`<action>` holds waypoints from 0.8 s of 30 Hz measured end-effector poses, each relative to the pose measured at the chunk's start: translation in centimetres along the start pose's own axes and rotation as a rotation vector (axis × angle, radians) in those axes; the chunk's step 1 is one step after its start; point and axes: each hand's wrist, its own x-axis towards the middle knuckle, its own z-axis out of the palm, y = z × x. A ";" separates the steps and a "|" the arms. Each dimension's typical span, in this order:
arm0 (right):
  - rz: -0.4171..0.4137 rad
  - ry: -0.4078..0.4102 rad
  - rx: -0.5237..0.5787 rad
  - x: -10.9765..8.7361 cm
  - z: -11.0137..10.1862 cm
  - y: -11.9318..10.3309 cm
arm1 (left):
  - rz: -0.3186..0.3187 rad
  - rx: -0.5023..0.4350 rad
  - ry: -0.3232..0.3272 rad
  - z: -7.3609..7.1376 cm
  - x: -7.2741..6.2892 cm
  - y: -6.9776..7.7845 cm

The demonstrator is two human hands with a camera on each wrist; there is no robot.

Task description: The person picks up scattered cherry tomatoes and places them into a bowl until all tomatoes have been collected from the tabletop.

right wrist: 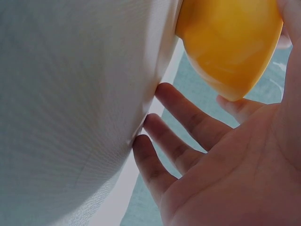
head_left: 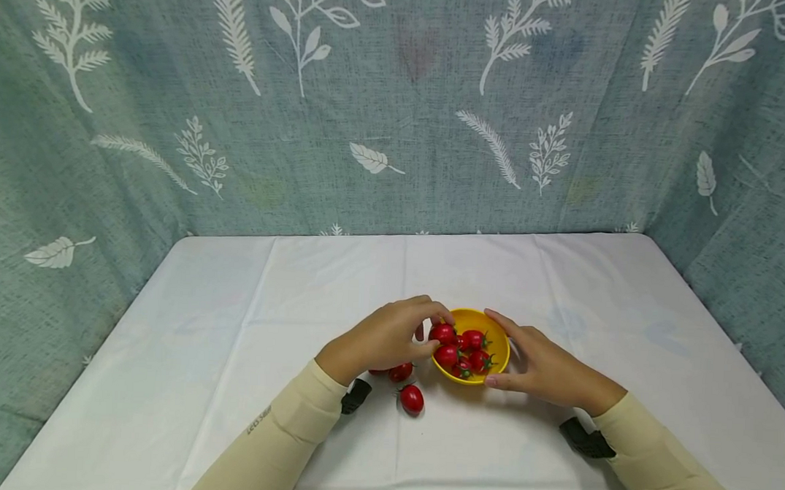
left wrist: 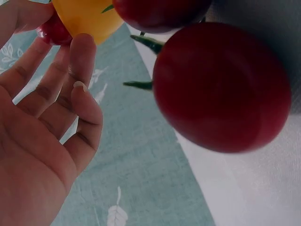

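A small yellow bowl [head_left: 496,336] stands on the white tablecloth with several red cherry tomatoes [head_left: 472,340] in it, some with green stems. At its left rim, my left hand [head_left: 388,336] pinches a cherry tomato [left wrist: 54,30] between thumb and fingertips. My right hand [head_left: 537,364] holds the bowl from the right, index finger at the far rim and thumb at the near side. In the right wrist view, its other fingers [right wrist: 181,155] are spread, tips down at the cloth. Beneath the left wrist lie loose tomatoes, the nearest one [head_left: 412,399] close in front of the left wrist camera.
The white tablecloth [head_left: 230,355] spreads around the bowl and both arms. A grey-green curtain [head_left: 397,128] with white leaf prints hangs behind the table and along its sides. Dark wrist mounts [head_left: 586,438] sit under both sleeves.
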 end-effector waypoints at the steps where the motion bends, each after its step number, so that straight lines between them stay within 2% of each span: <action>1: -0.004 -0.001 0.002 0.0 0.0 0.0 | 0.005 0.002 0.000 0.0 0.0 0.0; 7: -0.017 0.011 -0.003 0.1 0.1 0.0 | 0.022 0.019 -0.005 0.2 0.0 0.1; 16: 0.000 -0.003 -0.010 0.0 0.0 -0.2 | 0.007 0.021 -0.036 0.3 0.1 0.0; 24: 0.001 -0.003 0.005 -0.1 0.0 -0.2 | 0.007 0.021 -0.038 0.3 0.1 0.0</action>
